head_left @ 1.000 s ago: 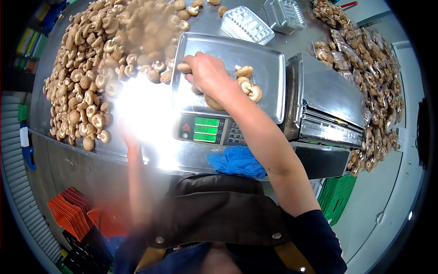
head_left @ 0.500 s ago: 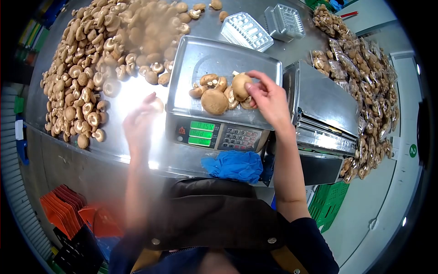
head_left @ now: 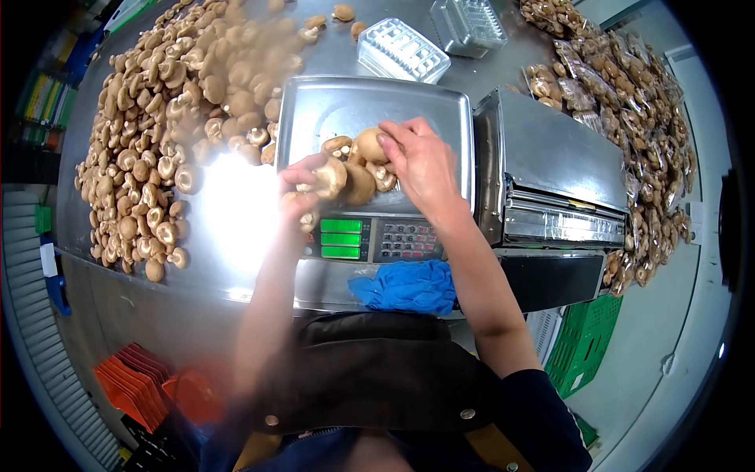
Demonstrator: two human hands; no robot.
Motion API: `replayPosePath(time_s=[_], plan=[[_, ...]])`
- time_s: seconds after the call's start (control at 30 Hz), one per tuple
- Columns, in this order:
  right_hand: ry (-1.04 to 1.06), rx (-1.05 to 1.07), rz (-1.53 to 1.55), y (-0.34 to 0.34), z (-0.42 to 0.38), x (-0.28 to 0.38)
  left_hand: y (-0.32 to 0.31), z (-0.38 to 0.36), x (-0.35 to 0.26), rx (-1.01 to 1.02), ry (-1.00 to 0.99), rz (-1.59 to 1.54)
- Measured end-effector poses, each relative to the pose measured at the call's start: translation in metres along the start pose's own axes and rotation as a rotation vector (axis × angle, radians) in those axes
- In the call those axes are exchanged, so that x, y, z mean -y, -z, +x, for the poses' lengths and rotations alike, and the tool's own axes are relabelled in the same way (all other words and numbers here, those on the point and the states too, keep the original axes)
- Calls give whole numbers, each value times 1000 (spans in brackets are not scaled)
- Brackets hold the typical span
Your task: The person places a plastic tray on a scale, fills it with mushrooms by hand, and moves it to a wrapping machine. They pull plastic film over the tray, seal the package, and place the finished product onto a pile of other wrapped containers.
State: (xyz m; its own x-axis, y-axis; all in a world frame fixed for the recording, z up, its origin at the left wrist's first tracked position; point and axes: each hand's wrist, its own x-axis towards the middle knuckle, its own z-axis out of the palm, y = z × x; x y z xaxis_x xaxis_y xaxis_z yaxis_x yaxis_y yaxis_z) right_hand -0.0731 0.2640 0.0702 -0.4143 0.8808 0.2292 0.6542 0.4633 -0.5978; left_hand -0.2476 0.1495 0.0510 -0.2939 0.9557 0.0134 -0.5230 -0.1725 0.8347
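Note:
Over the left front edge of the scale's metal pan (head_left: 429, 102), my left hand (head_left: 300, 189) is closed on a mushroom (head_left: 330, 178) with its pale underside showing. Another mushroom shows lower at its fingers. My right hand (head_left: 421, 161) pinches a round brown mushroom (head_left: 368, 145) between thumb and fingers above the pan. Several more mushrooms (head_left: 360, 186) lie on the pan between the two hands, partly hidden by them. The scale's green display (head_left: 340, 238) is lit, its digits unreadable, beside the keypad (head_left: 409, 239).
A large heap of loose mushrooms (head_left: 134, 173) covers the table's left side. Clear plastic trays (head_left: 403, 51) stand behind the scale. A wrapping machine (head_left: 558, 173) is at its right, with bagged mushrooms (head_left: 645, 157) beyond. A crumpled blue glove (head_left: 405, 286) lies in front.
My left hand has moved right and up from the tabletop to the pan, bringing mushrooms. The right hand still grips its mushroom. The camera view has shifted slightly.

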Motion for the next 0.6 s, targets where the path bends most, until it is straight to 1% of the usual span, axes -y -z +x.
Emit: replayPosePath(time_s=[0.1, 0.2, 0.3, 0.4, 0.47, 0.5, 0.53, 0.57, 0.6], plan=[[-34, 82, -100, 1, 2, -2, 6, -3, 0, -11, 29, -73], [-52, 125, -110, -2, 5, -7, 14, -5, -2, -47, 67, -183], [-66, 96, -118, 2, 6, -2, 17, -7, -5, -16, 60, -269], [50, 112, 201, 15, -6, 29, 13, -14, -10, -19, 114, -348], [227, 250, 255, 17, -21, 53, 9, -26, -14, -85, 208, -439], [327, 361, 203, 9, -30, 59, 7, -30, -14, -110, 252, -487], [323, 342, 239, 2, -41, 69, 14, -37, -6, -148, 260, -472], [308, 304, 346, -6, -49, 71, 9, -42, -11, -188, 274, -422], [278, 282, 398, -12, -56, 72, 11, -48, -9, -245, 245, -248]])
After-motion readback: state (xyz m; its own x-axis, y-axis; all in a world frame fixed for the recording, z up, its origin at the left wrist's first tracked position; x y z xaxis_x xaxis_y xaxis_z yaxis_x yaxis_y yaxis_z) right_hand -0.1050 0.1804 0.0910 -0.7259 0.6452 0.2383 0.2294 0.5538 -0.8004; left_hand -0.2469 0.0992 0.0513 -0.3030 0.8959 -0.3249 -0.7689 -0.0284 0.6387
